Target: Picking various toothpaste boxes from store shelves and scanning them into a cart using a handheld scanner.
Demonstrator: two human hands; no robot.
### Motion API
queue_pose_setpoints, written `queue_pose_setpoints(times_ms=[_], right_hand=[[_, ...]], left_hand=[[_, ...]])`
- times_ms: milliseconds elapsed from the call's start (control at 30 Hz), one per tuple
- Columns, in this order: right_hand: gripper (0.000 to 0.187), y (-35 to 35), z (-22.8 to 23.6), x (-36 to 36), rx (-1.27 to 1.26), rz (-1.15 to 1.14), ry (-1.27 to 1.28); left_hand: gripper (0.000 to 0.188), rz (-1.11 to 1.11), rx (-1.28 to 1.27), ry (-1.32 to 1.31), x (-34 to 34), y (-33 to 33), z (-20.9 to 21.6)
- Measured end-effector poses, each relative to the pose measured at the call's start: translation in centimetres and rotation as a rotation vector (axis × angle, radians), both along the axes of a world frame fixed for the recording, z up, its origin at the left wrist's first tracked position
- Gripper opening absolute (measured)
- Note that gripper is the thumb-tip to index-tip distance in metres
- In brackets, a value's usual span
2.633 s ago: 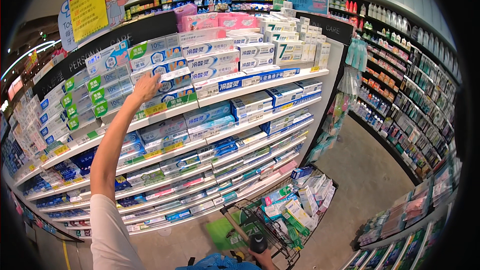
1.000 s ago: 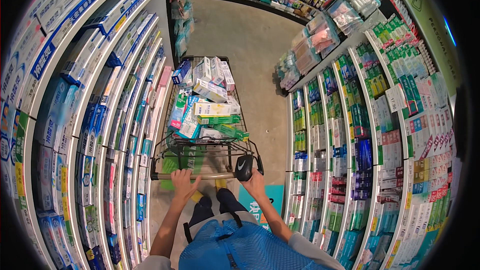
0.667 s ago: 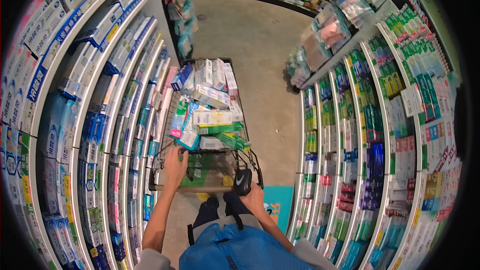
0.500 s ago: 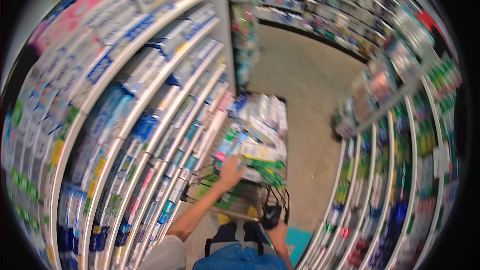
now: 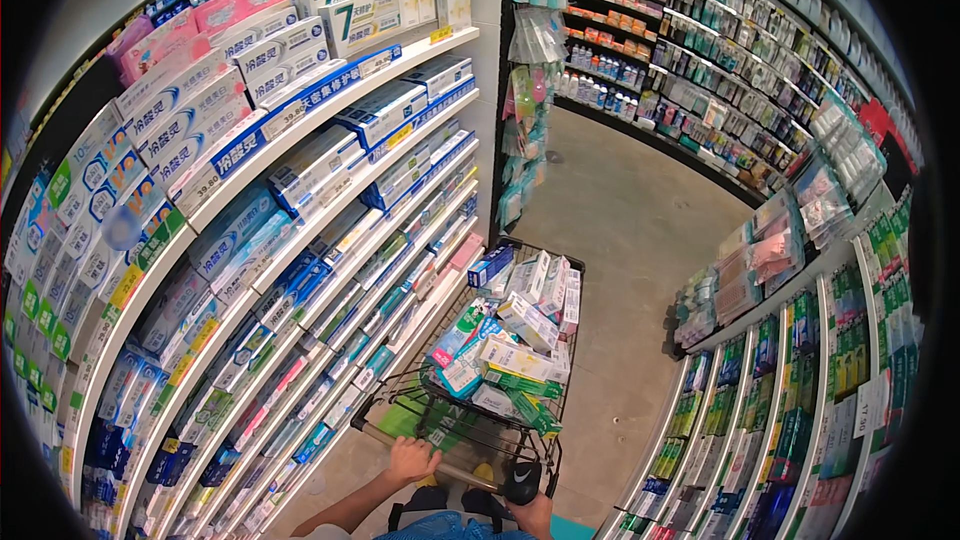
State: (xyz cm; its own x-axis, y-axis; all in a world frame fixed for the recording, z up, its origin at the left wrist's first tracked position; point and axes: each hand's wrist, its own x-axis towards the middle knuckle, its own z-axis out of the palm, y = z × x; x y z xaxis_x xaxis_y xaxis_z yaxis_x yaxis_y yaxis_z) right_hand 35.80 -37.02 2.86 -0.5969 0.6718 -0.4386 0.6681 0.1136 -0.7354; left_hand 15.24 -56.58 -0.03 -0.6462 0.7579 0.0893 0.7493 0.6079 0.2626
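Observation:
My left hand (image 5: 412, 461) rests on the handle bar (image 5: 462, 473) of a wire shopping cart, fingers curled over it. At the bar's right end, my right hand (image 5: 533, 516) is closed against a rounded black object (image 5: 521, 483) with a white mark; its fingers are partly hidden. Ahead of the handle, the cart basket (image 5: 578, 340) carries a loose heap of toothpaste boxes. Among them are a white and yellow box (image 5: 515, 358), a green box (image 5: 533, 412), a dark blue box (image 5: 490, 266) and a light blue pack (image 5: 462, 372).
Tiered white shelves (image 5: 330, 175) of toothpaste boxes rise close on the left. Green-packaged goods fill the right shelves (image 5: 745, 410), with hanging packs (image 5: 775, 240) at their end. Grey floor (image 5: 630, 240) runs between, toward a stocked back wall (image 5: 700, 60).
My left hand has drawn back from the goods in the basket to the handle bar. The view has shifted and is sharper now. My right hand stays at the handle's right end.

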Motion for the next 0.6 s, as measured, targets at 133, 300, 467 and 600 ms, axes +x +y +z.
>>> queue_pose_setpoints(times_ms=[133, 300, 467, 600], right_hand=[[0.036, 0.6, 4.1, -1.8, -0.034, 0.012, -0.050], [0.030, 1.1, 0.6, -2.2, 0.241, 0.061, 0.025], [0.029, 2.0, -1.1, -4.0, 0.320, 0.032, 0.138], [0.028, 2.8, -1.3, -5.6, 0.316, -0.040, 0.079]], left_hand=[[0.027, 0.004, 0.088, 0.058, -0.3, 0.1, -1.7], [0.027, 0.016, 0.155, 0.131, -2.1, 2.2, -1.2], [0.026, -0.002, 0.235, 0.143, -4.7, 3.9, -2.0], [0.026, -0.011, 0.290, 0.169, -6.5, 5.9, -2.8]])
